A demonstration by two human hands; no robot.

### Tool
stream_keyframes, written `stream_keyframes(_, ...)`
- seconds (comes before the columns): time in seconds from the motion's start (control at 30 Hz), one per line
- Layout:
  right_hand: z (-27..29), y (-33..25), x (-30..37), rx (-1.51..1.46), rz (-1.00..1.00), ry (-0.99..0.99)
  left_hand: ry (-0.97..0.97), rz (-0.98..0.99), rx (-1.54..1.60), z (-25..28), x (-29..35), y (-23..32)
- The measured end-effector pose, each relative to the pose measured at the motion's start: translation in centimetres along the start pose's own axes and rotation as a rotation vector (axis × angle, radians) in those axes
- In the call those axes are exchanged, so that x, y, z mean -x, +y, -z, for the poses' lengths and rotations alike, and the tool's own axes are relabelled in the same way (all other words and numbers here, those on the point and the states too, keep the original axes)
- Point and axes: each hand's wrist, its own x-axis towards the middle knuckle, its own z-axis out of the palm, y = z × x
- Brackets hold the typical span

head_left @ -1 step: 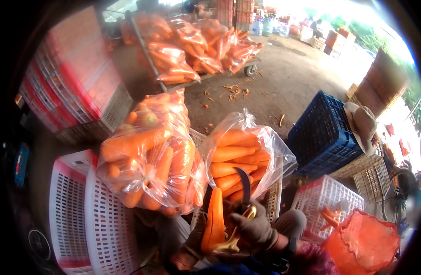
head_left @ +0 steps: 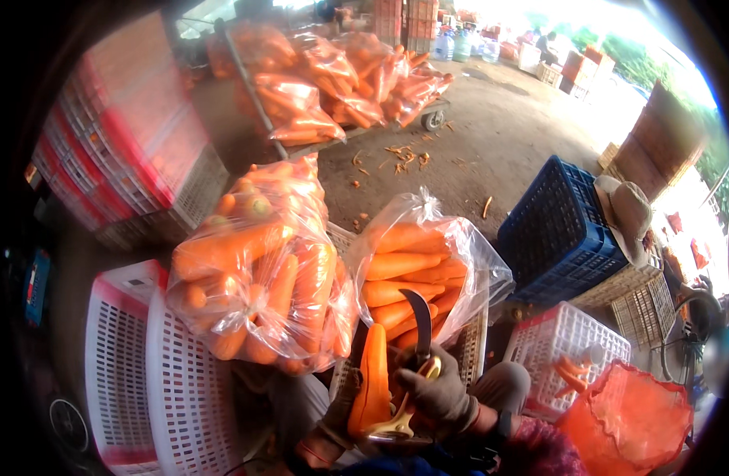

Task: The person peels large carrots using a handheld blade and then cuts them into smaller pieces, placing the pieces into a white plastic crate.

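A large carrot (head_left: 371, 385) stands nearly upright in my gloved left hand (head_left: 338, 408), whose fingers wrap its left side. Close beside it on the right, my gloved right hand (head_left: 442, 394) is closed around a curved dark blade (head_left: 419, 317), which points up. Gold-coloured metal with looped ends (head_left: 396, 427) also shows at that hand; I cannot tell whether it belongs to the same tool. Just beyond the hands, an open clear plastic bag (head_left: 483, 274) holds several carrots (head_left: 400, 266) inside a crate (head_left: 477, 349). The blade overlaps these carrots in view.
A tied, full bag of carrots (head_left: 261, 262) stands at left, beside white crates (head_left: 191, 389). On the right are a blue crate (head_left: 551, 238) with a hat (head_left: 626, 210), a white crate (head_left: 555, 341) and a red mesh bag (head_left: 630, 416). A cart (head_left: 434, 120) carries bagged carrots behind.
The curved blade in my right hand has shifted very slightly left. The carrot and my left hand stay almost where they were.
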Motion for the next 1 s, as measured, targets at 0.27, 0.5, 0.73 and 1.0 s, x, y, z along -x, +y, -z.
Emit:
stream_keyframes(0.27, 6.8, -3.4, -11.3, 0.002, 0.183, 0.563, 0.037, 0.072, -0.086, 0.5, 3.7, -1.3)
stream_keyframes(0.5, 0.7, 0.0, 0.4, -0.033, 0.052, -0.021, 0.002, 0.017, 0.011, -0.8, -0.9, 0.6)
stream_keyframes(0.73, 7.3, -0.2, -9.9, 0.016, 0.03, 0.229, 0.121, 0.142, 0.372, 6.5, 0.5, -1.4)
stream_keyframes(1.0, 3.7, -1.8, -4.3, -0.028, 0.061, 0.03, 0.237, -0.159, -0.175, 5.9, -1.0, -0.6)
